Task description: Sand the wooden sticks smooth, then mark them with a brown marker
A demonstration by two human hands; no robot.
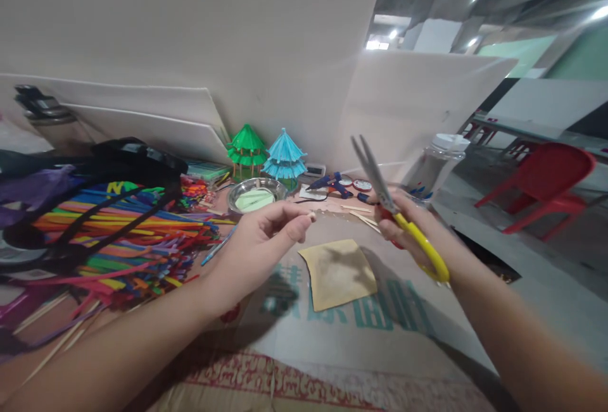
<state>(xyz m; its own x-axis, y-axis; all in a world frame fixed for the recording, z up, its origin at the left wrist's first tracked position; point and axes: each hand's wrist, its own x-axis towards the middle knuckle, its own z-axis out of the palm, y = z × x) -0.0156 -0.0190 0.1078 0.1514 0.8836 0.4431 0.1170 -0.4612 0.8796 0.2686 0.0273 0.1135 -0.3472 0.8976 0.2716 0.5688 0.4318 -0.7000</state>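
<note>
My left hand (259,244) is closed in a pinch over the work surface, its thumb and fingertip pressed on a tiny pale piece (312,216) too small to identify. In my right hand (418,212) are scissors (373,168) with yellow handles, held with the blades pointing up and slightly parted. The blades touch nothing. Below and between both hands lies a square of yellow paper (337,276), slightly curled, with a hand's shadow across it. Thin wooden sticks (363,217) rest on the surface near my right hand.
Colourful pipe cleaners (128,228) pile up at left beside a blue pen (216,249). Behind stand a metal bowl (231,202), green (247,146) and blue (285,154) tiered paper models, a glue gun (327,182) and a clear bottle (434,162). White boards (285,64) back the table.
</note>
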